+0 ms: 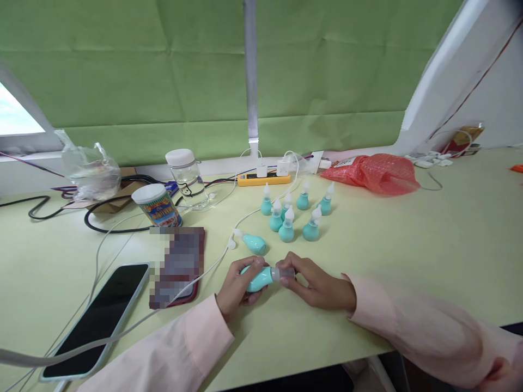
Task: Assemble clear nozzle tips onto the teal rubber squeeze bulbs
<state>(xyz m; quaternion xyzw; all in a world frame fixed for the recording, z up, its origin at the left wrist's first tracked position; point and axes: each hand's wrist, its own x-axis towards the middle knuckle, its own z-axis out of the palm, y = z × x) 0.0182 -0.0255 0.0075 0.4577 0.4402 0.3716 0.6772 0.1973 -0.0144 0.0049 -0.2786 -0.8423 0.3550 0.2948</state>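
A teal bulb nasal aspirator lies sideways just above the table between my hands. My left hand is wrapped round its bulb. The fingers of my right hand pinch its clear nozzle end, which they partly cover. Just beyond my hands, a second teal aspirator rests on its side, with a small clear round piece beside its tip. Farther back stand several upright teal aspirators with clear tips, grouped together.
Two phones lie to the left, with a white cable running across them. Behind are a printed canister, a clear bottle, a yellow power strip and a red bubble-wrap bag. The table's front edge is close to me.
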